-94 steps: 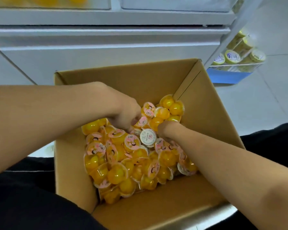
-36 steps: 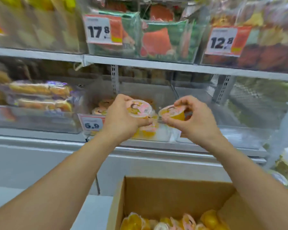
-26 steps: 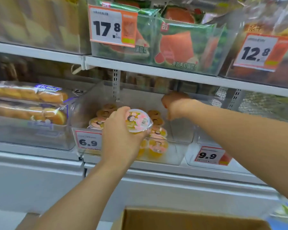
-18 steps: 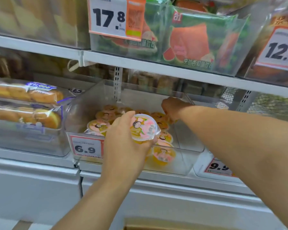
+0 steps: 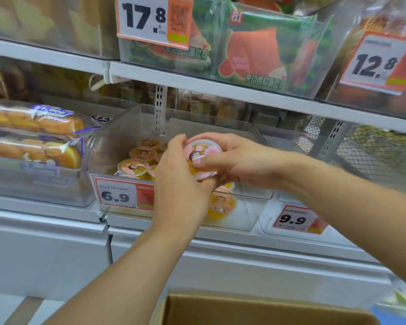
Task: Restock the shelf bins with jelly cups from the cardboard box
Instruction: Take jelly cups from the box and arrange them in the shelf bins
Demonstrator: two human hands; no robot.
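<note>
Mid-frame, we're pinching one jelly cup (image 5: 203, 158) between left hand (image 5: 181, 184) and right hand (image 5: 239, 160) over the bin (image 5: 256, 207); fumbling the handoff could be dropping it.

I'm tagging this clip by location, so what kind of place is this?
Most likely a shop aisle: price tags clipped to clear shelf bins, packaged bread beside them, and both hands holding a jelly cup for restocking.

Two bare forearms, uncovered by any sleeve from the lower edge of the frame to the wrists, end in a left hand (image 5: 178, 184) and a right hand (image 5: 242, 160) that carry no gloves, rings, watch or bracelet, the short fingernails plain and unpainted.
</note>
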